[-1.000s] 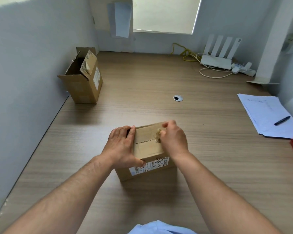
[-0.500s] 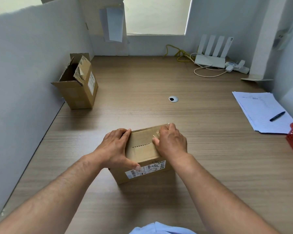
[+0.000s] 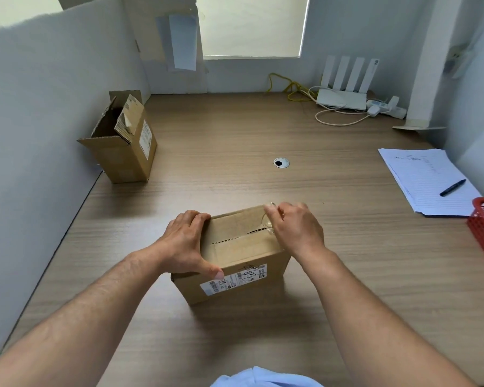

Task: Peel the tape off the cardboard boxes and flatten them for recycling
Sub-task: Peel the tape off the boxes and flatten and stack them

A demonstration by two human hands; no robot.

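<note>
Head camera: a wide wood-grain counter carries a small brown cardboard box between both hands. The left hand clamps its left edge, thumb on the near rim. The right hand curls at the right edge, pinching a crumpled strip of clear tape by the top seam.

Your left grip and right grip are bare. So are your left forearm and right forearm, all the way to the lower corners of the view. Fine hair lies along both forearms. The thumbnail on your left grip is cut short. Knuckles and tendons stand out on the back of your right grip. At the bottom edge, between your arms, shows a light blue garment, soft and creased, with paler folds.
</note>
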